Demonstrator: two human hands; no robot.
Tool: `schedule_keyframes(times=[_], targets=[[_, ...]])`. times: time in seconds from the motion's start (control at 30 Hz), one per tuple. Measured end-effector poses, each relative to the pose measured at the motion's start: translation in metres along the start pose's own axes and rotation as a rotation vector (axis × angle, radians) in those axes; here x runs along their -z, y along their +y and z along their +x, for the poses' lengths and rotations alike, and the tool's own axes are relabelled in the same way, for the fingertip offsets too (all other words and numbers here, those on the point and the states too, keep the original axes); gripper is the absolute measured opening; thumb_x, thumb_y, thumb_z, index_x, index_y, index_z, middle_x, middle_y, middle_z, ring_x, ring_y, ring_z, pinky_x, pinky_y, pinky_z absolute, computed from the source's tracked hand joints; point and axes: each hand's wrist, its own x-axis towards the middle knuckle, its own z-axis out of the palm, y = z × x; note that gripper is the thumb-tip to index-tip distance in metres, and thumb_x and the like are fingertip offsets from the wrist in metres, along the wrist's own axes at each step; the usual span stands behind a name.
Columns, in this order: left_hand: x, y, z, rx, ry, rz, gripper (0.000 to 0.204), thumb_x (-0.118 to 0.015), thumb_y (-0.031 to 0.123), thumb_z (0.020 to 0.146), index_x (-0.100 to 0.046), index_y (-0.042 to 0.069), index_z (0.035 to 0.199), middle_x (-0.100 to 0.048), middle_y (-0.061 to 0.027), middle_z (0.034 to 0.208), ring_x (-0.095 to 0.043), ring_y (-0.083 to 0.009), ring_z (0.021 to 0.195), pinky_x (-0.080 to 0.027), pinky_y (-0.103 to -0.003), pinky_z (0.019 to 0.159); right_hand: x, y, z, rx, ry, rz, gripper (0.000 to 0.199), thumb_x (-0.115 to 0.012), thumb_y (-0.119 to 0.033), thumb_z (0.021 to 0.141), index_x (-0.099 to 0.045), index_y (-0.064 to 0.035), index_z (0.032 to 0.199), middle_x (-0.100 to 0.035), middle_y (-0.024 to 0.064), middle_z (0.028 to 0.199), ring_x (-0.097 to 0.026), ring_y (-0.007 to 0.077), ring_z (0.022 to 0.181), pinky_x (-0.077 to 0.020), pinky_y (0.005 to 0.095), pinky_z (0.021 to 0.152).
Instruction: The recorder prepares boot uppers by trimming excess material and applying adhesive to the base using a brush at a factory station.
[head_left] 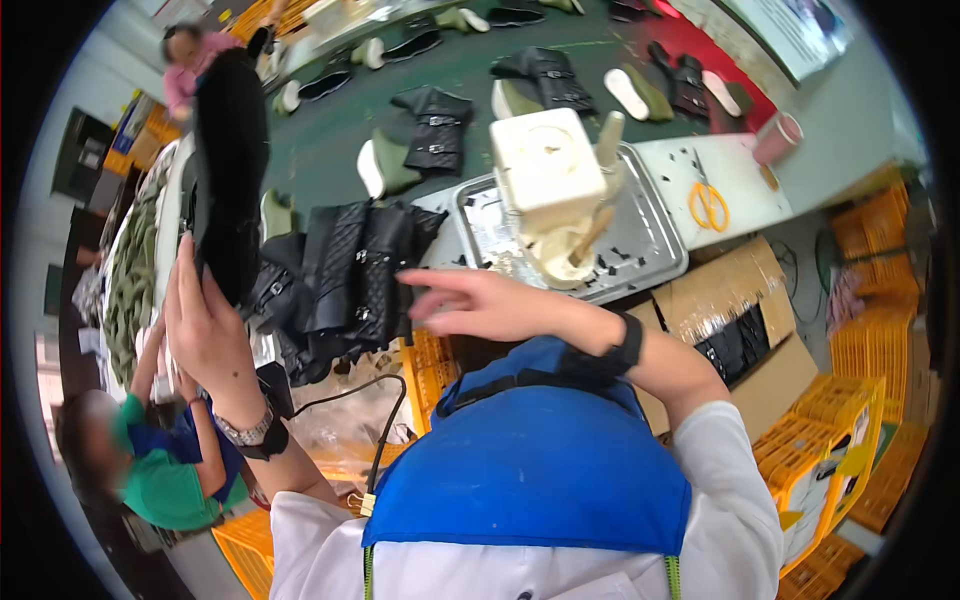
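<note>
My left hand [208, 335] grips the lower end of a long black sole-shaped piece [232, 165], raised upright at the left; a pale edge shows along its left side. My right hand [465, 302] has its fingers stretched to the left, with nothing seen in it. Beside those fingers, several black quilted boot uppers [345, 265] with buckles lie in a heap at the table's near edge. Beyond the heap are an olive-green wedge sole with a white underside [385, 168] and another buckled black upper [438, 130].
A metal tray [655, 235] bears a white glue tub [550, 165], a brush and black scraps. Orange-handled scissors [708, 205] and a reddish cup [778, 138] are at right. Below are an opened cardboard box [725, 290] and yellow crates [820, 430]. A green-sleeved person [180, 480] works at left.
</note>
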Motion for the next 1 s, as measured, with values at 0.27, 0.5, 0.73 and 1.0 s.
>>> schedule_keyframes(times=[0.27, 0.5, 0.73, 1.0], targets=[[-0.092, -0.062, -0.123, 0.030, -0.701, -0.040, 0.046, -0.060, 0.019, 0.079, -0.046, 0.010, 0.122, -0.052, -0.0179, 0.107, -0.051, -0.0341, 0.096, -0.043, -0.038, 0.081, 0.039, 0.088, -0.182, -0.549, 0.417, -0.138, 0.028, -0.053, -0.013, 0.085, -0.055, -0.0002, 0.110, -0.062, 0.0089, 0.092, -0.057, 0.0128, 0.083, -0.0456, 0.0265, 0.076], [-0.098, -0.066, -0.102, 0.070, -0.803, -0.220, 0.048, -0.053, 0.026, 0.086, -0.040, 0.005, 0.127, -0.047, -0.0196, 0.122, -0.044, -0.0349, 0.113, -0.036, -0.037, 0.093, -0.092, 0.256, -0.294, -1.242, 0.163, -0.531, 0.034, -0.054, -0.030, 0.077, -0.062, -0.0032, 0.096, -0.060, 0.0186, 0.095, -0.058, 0.0343, 0.087, -0.0453, 0.0373, 0.077], [-0.113, -0.049, -0.060, -0.074, -0.812, -0.238, 0.041, -0.052, 0.023, 0.087, -0.046, 0.004, 0.123, -0.054, -0.0183, 0.113, -0.053, -0.0303, 0.103, -0.041, -0.034, 0.086, -0.152, 0.371, -0.279, -1.080, 0.312, -0.800, 0.040, -0.050, -0.029, 0.077, -0.055, -0.0089, 0.111, -0.051, 0.0162, 0.112, -0.045, 0.0302, 0.109, -0.0363, 0.0438, 0.090], [-0.120, -0.008, -0.029, -0.137, -0.911, -0.123, 0.034, -0.054, 0.018, 0.086, -0.051, 0.003, 0.117, -0.062, -0.0147, 0.091, -0.059, -0.0248, 0.084, -0.044, -0.032, 0.073, -0.123, 0.470, -0.291, -1.357, 0.423, -0.698, 0.035, -0.048, -0.030, 0.077, -0.057, -0.0136, 0.106, -0.048, 0.0137, 0.119, -0.045, 0.0303, 0.110, -0.0351, 0.0460, 0.091]])
